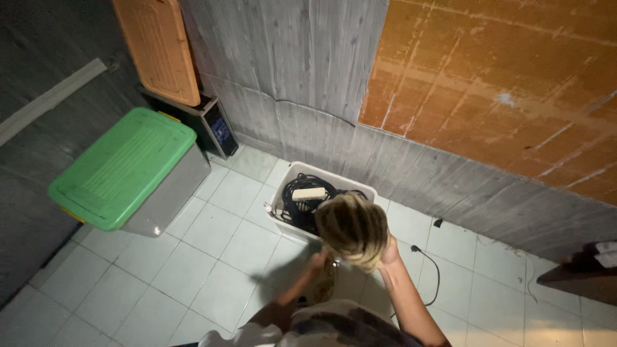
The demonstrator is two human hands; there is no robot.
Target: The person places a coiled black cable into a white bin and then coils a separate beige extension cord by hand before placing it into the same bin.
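Both hands, left (pixel 317 260) and right (pixel 389 249), are gripping a tan rope bundle (pixel 351 228) over the floor; keeping it tight would help beside the cable-filled bin (pixel 290 177).

Green lid (pixel 122 166) on grey bin, white tub (pixel 290 182) of black cables (pixel 302 209), pale tiled floor (pixel 212 257), orange wall (pixel 495 83)

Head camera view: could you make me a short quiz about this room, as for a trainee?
1. True or false: the lid of the grey box is red.
2. What lies on the black cables in the white bin? A) a white power strip B) a hammer C) a cup
3. How many hands are at the tan bundle?
Key: 1 false, it is green. 2 A. 3 two: left hand and right hand.
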